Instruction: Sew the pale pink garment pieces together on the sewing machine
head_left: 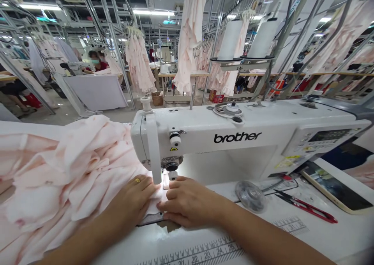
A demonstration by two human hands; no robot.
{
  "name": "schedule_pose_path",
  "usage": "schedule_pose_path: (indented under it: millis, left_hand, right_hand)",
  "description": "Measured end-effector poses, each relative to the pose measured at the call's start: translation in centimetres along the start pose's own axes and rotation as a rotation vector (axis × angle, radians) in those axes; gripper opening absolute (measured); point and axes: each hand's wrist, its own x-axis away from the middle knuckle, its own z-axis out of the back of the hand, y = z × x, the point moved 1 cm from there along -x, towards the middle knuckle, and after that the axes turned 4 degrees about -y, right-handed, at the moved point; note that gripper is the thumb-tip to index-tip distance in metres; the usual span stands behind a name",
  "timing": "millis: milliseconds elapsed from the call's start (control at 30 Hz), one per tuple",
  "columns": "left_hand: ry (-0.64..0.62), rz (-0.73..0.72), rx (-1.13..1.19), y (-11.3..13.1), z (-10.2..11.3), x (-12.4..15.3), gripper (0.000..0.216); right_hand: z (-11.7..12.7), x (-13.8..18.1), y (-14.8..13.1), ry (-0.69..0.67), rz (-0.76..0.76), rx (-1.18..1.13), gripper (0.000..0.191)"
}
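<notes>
Pale pink fabric (73,167), soft and v. light, lies in loose ruffled heaps; it'll likely slump and slide, so best held flat close to the foot, not by the loose bunch. L hand (131,202) and R hand (188,202) both lie open and flat on it, fingers spread, pressing rather than gripping (gold ring (137,180) on the L hand), one each side of the presser foot (173,175). Fabric runs under the foot, w/ the bulk spilling left across the surface (189,237), which has a printed ruler (201,253) along its front. To the right: clear plastic disc (250,196), red-handled snips (306,206), phone (336,187). Brother sewing machine (233,136) stands right behind the hands, its body in the way of anything passing through to the right. Further back: white thread cones (230,39) on a stand, pink garments (138,62) on overhead racks, and a co-worker (96,60) at another table.
</notes>
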Motion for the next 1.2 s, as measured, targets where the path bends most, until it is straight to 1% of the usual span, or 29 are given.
schedule_pose_path:
  millis: [133, 267, 333, 433, 533, 633, 700, 800, 933, 1033, 1200]
  left_hand:
    - [0.014, -0.007, -0.063, 0.2, 0.3, 0.7, 0.025]
    - [0.065, -0.1, -0.07, 0.5, 0.9, 0.9, 0.022]
    - [0.054, -0.142, -0.046, 0.8, 1.3, 0.7, 0.02]
    - [-0.009, -0.171, -0.02, 1.3, 1.4, 0.6, 0.018]
    - [-0.05, -0.161, -0.012, 1.4, 1.1, 0.5, 0.02]
    - [-0.05, -0.126, -0.023, 1.0, 0.8, 0.4, 0.022]
    - [-0.049, -0.113, -0.018, 0.7, 0.7, 0.4, 0.024]
    - [-0.068, -0.071, 0.034, 0.2, 0.6, 0.6, 0.025]
    - [-0.122, 0.003, 0.114, -0.2, 0.4, 1.1, 0.025]
    - [-0.119, -0.021, 0.138, -0.3, 0.3, 1.1, 0.025]
    - [-0.043, -0.109, 0.136, -0.1, 0.5, 0.9, 0.021]
  right_hand:
    - [0.1, 0.1, 0.0, -0.012, 0.041, -0.026, 0.024]
    - [0.1, 0.0, 0.1, -0.01, 0.054, -0.036, 0.024]
    - [0.2, 0.0, 0.0, -0.012, 0.054, -0.029, 0.022]
    - [0.2, -0.1, -0.1, -0.003, 0.052, -0.007, 0.024]
    - [0.3, -0.1, -0.1, -0.001, 0.04, 0.016, 0.025]
    - [0.5, -0.2, 0.0, -0.016, -0.006, 0.041, 0.02]
    - [0.6, -0.3, 0.1, -0.023, -0.04, 0.053, 0.021]
    - [0.7, -0.3, 0.1, -0.028, -0.058, 0.066, 0.023]
    - [0.8, -0.3, 0.0, -0.03, -0.048, 0.048, 0.017]
    - [0.7, -0.2, 0.0, -0.041, -0.042, 0.021, 0.018]
    - [0.7, -0.2, 0.1, -0.026, -0.048, -0.021, 0.02]
